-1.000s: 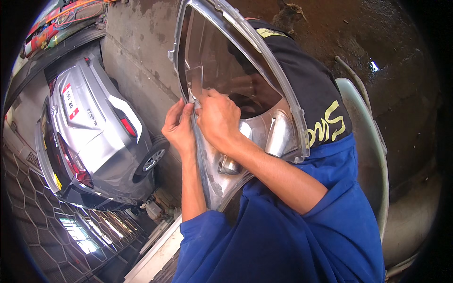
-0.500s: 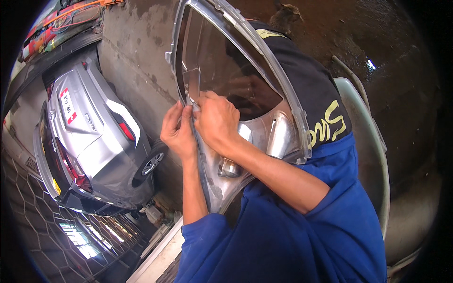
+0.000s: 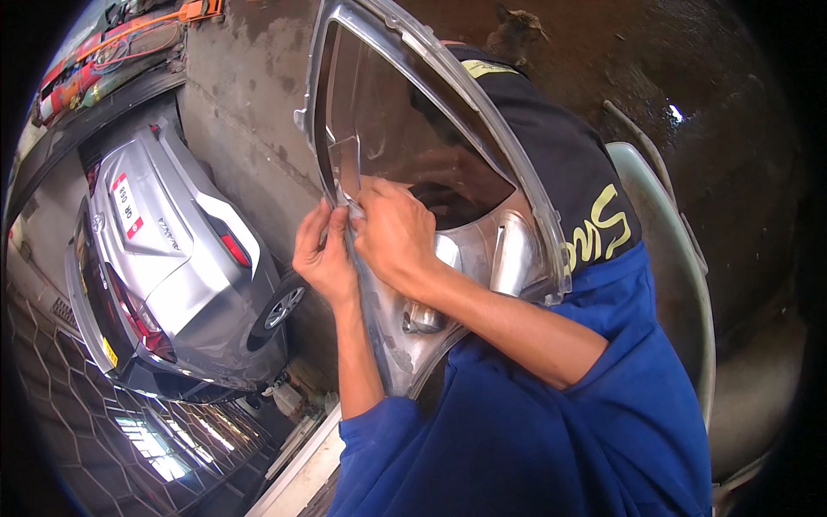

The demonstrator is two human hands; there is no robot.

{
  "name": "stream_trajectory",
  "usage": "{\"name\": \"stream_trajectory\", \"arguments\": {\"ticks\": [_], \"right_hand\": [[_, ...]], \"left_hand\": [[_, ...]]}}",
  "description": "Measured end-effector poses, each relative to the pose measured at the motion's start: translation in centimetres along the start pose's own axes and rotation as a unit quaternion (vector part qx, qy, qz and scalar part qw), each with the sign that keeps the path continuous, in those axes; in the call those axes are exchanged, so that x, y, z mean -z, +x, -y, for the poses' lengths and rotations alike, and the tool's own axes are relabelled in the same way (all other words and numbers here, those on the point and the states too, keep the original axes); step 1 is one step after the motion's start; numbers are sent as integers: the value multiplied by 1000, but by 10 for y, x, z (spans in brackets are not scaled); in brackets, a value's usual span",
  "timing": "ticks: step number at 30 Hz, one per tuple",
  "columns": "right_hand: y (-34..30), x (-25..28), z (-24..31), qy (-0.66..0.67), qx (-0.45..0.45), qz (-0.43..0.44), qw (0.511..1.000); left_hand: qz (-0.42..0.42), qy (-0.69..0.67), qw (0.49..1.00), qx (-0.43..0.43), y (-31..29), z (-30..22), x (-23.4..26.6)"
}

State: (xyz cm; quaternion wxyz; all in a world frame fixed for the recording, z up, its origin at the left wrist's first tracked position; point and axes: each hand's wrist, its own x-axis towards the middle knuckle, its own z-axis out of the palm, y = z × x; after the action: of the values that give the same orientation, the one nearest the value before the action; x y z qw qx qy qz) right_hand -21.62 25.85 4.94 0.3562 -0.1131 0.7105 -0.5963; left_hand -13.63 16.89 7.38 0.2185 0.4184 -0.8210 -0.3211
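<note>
A large clear plastic headlight cover [image 3: 508, 129], curved and tapering, rests across my lap with its rounded end away from me. Dark cloth shows through its pane, and silvery tube shapes [image 3: 512, 250] appear near its lower part. At its left edge my left hand [image 3: 323, 250] is closed, thumb and fingers pinching the rim. Right beside it, my right hand [image 3: 396, 228] is closed with curled fingers over the inner side of the same edge. A small pale sliver shows between the two hands; what the right fingertips hold is hidden.
A silver car [image 3: 164, 233] stands to the left beyond a concrete strip [image 3: 250, 112]. The rim of a pale plastic chair [image 3: 702, 319] curves at my right. An animal [image 3: 517, 30] is on the wet dark floor at the top. Wire mesh [image 3: 69, 414] fills the lower left.
Both hands keep their places at the cover's left edge, with only slight finger movement. The whole view has shifted a little.
</note>
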Motion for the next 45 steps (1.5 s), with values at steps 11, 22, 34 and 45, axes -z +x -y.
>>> {"name": "stream_trajectory", "arguments": {"ticks": [11,22,34,45], "right_hand": [[2,0,-3,9,-14,13,1000],[-2,-8,-1,75,34,6,997],[-14,-6,-1,57,116,0,992],[-22,0,5,32,102,30,994]], "left_hand": [[0,-1,998,66,4,12,8],[78,-242,957,141,5,18,25],[79,-243,952,167,-4,-2,23],[75,-132,973,175,-13,27,33]]}}
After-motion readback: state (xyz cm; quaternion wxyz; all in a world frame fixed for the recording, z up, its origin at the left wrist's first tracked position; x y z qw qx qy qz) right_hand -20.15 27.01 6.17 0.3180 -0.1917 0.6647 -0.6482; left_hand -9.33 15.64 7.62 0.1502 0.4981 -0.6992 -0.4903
